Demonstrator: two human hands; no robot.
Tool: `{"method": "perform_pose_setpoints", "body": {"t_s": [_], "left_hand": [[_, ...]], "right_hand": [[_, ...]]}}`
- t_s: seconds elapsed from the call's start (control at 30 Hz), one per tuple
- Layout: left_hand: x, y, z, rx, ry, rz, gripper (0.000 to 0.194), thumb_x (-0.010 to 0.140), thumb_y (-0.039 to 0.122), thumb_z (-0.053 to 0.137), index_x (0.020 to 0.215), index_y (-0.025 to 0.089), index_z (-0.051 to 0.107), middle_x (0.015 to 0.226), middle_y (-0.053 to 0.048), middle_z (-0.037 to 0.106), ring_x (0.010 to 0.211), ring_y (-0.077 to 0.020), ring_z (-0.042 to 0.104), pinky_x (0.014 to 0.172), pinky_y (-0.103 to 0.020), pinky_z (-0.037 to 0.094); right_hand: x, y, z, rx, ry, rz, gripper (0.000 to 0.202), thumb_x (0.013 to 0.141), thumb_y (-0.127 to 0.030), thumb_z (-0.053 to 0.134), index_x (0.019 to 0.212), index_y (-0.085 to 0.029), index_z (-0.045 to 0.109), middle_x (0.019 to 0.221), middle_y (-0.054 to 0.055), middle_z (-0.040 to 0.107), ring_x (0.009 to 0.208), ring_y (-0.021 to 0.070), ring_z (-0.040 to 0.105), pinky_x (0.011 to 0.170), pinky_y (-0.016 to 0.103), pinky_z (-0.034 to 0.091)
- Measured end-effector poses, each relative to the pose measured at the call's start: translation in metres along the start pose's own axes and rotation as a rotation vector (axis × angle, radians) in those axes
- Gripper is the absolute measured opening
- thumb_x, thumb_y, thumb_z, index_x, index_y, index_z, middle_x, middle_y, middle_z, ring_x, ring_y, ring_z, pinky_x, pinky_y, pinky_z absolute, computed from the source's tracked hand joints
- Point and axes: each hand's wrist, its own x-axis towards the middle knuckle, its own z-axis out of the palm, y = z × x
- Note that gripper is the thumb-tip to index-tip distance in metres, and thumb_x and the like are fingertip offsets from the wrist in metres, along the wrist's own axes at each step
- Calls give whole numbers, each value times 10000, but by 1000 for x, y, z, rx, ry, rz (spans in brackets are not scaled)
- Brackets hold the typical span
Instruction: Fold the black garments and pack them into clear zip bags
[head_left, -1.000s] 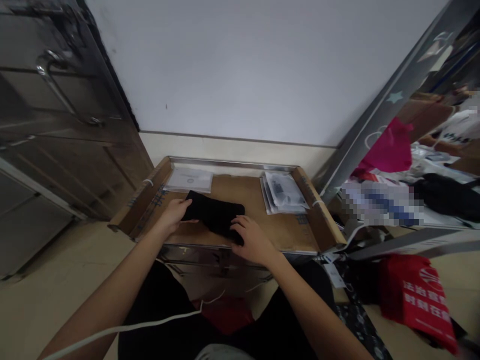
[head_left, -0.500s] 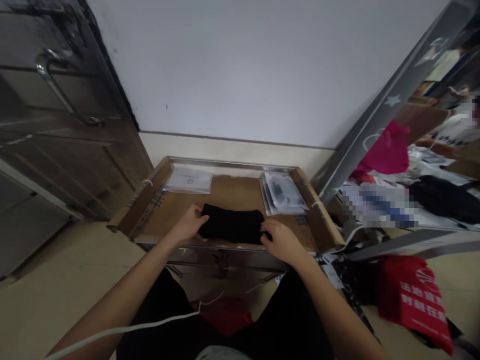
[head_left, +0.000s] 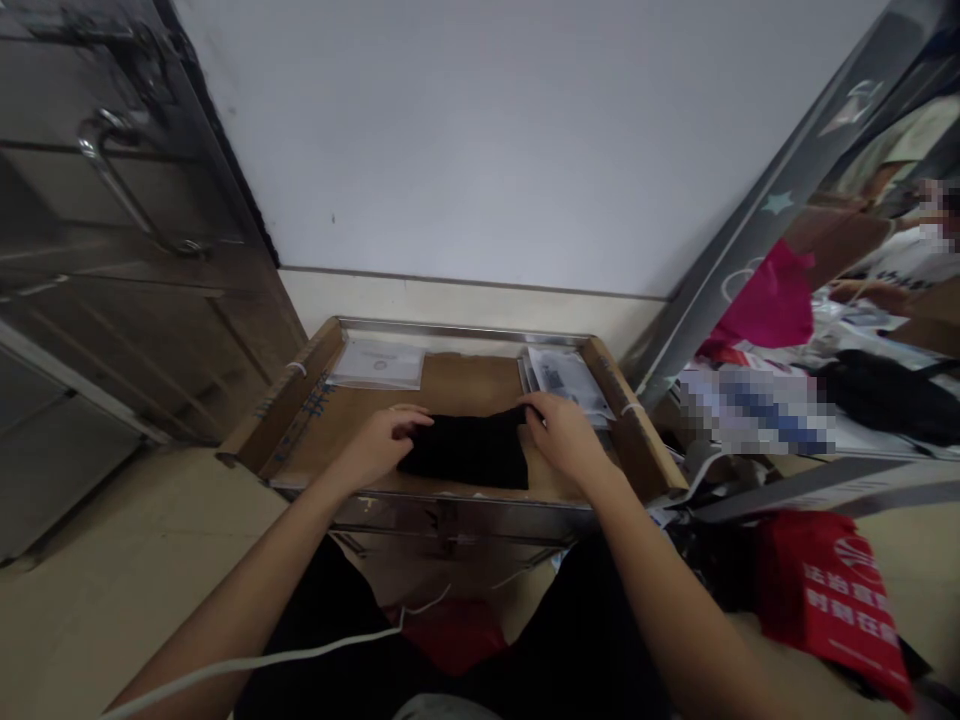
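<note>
A folded black cloth (head_left: 469, 452) lies on the brown cardboard lining (head_left: 472, 378) of a shallow tray, near its front edge. My left hand (head_left: 384, 440) is at the cloth's upper left corner, its fingers closed on the edge. At the upper right corner, my right hand (head_left: 559, 428) pinches the cloth between thumb and fingers and lifts that corner slightly. A flat white packet (head_left: 380, 364) rests at the tray's back left. Behind my right hand, several clear packets (head_left: 566, 378) are stacked at the back right.
A metal door with a handle (head_left: 127, 190) stands at the left. On the right are a cluttered table with a black bag (head_left: 892, 395), a pink bag (head_left: 776, 305) and a person's arm. A red bag (head_left: 832, 600) sits below; a white cable (head_left: 300, 650) crosses my lap.
Both hands have moved from the cloth's sides to its upper corners, away from me. The cloth's upper right corner is now raised, and its lower right corner shows.
</note>
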Motion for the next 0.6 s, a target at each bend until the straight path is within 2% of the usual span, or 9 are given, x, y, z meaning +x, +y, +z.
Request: {"method": "perform_pose_setpoints", "body": {"t_s": [0.07, 0.1, 0.17, 0.23, 0.3, 0.37, 0.47, 0.53, 0.6], "left_hand": [[3, 1, 5, 123, 11, 72, 471, 648, 63, 631, 1077, 221, 746, 1143, -71, 724, 936, -210, 679, 862, -344, 540], [5, 1, 8, 176, 31, 81, 452, 648, 86, 671, 1072, 224, 746, 1092, -66, 729, 948, -223, 670, 871, -352, 531], [15, 0, 12, 212, 84, 82, 285, 692, 173, 717, 972, 213, 749, 983, -58, 727, 923, -232, 660, 851, -351, 519], [32, -2, 14, 145, 137, 57, 127, 786, 270, 678, 877, 195, 726, 879, -50, 712, 853, -221, 659, 800, -333, 509], [54, -3, 12, 61, 203, -10, 172, 862, 318, 599, 877, 180, 700, 818, -44, 691, 759, -203, 653, 739, -318, 500], [76, -4, 11, 63, 327, -111, 193, 881, 303, 572, 956, 164, 681, 871, -62, 688, 749, -201, 657, 737, -321, 498], [94, -8, 15, 202, 554, -190, 319, 870, 244, 579, 1170, 147, 623, 1095, -133, 664, 939, -241, 666, 854, -361, 500], [94, -12, 25, 304, 553, -131, 378, 880, 243, 575, 1247, 153, 595, 1160, -155, 638, 1021, -259, 649, 912, -382, 492], [86, -14, 40, 390, 414, -27, 378, 896, 287, 582, 1251, 160, 605, 1159, -156, 639, 1045, -267, 644, 941, -388, 488]], "right_hand": [[12, 0, -4, -17, -11, 9, 310, 935, -129, 455, 1104, -176, 710, 1092, 109, 747, 1017, 247, 678, 921, 353, 481], [18, 1, -4, -24, -13, 17, 322, 930, -127, 454, 1113, -177, 714, 1101, 106, 749, 1027, 248, 679, 934, 356, 482], [32, 6, -2, -30, -4, 36, 335, 922, -128, 457, 1118, -183, 723, 1104, 99, 754, 1039, 249, 680, 954, 362, 486], [48, 14, 3, -29, 13, 59, 340, 920, -134, 459, 1119, -189, 729, 1112, 96, 756, 1054, 253, 679, 979, 378, 488], [63, 20, 8, -37, 63, 94, 347, 919, -149, 469, 1165, -180, 712, 1158, 114, 742, 1099, 271, 662, 1012, 409, 484], [74, 21, 13, -58, 148, 124, 393, 917, -175, 482, 1270, -146, 653, 1250, 156, 696, 1188, 299, 616, 1059, 451, 462], [75, 12, 21, -72, 255, 84, 501, 926, -203, 463, 1404, -68, 524, 1391, 215, 589, 1336, 326, 505, 1143, 507, 391], [67, 3, 33, -45, 256, 19, 523, 938, -193, 417, 1436, -48, 481, 1444, 221, 540, 1396, 315, 447, 1186, 515, 345], [54, -4, 52, -8, 193, -30, 530, 940, -183, 397, 1449, -60, 474, 1458, 210, 529, 1417, 297, 427, 1209, 505, 326]]}}
